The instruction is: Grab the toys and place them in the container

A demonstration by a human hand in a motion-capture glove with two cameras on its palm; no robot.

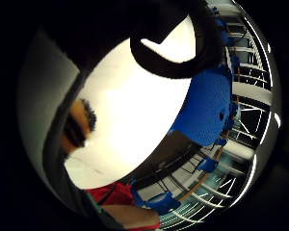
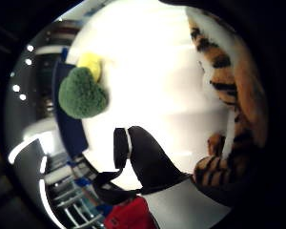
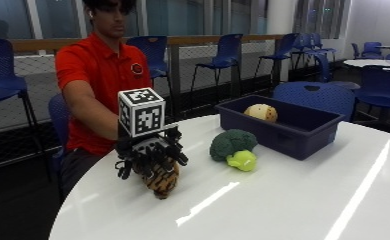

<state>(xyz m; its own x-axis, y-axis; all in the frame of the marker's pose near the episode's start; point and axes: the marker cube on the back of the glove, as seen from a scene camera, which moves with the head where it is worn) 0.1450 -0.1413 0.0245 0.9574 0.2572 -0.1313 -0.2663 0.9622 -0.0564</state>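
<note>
On the round white table [image 3: 301, 200], seen from the outside camera, a person in a red shirt reaches out the black-gloved right hand [image 3: 150, 156], whose fingers curl down over an orange-and-black striped plush tiger [image 3: 162, 181]. The tiger's lower end touches the tabletop. Just beside it, toward the middle of the table, lies a dark green plush broccoli with a yellow-green stalk [image 3: 234, 148]. Near the broccoli stands a dark blue rectangular plastic container [image 3: 295, 131], and inside it rests a cream and tan rounded plush toy [image 3: 261, 112]. Blue chairs [image 3: 227, 52] stand behind the table along a railing.

From the thumb side of the palm, the plush tiger [image 2: 226, 90] fills one edge, close to the palm, with its white belly and striped legs showing. Two black-gloved fingers [image 2: 148, 160] reach across the white tabletop. The green broccoli [image 2: 82, 93] lies on the table beside the wall of the blue container [image 2: 69, 129].

From the little finger side, a black-gloved finger [image 1: 183, 53] curves over the bright tabletop. A small part of the tiger's striped fur [image 1: 79, 122] shows at the palm's edge. A blue chair back [image 1: 207, 108] stands beyond the table rim.
</note>
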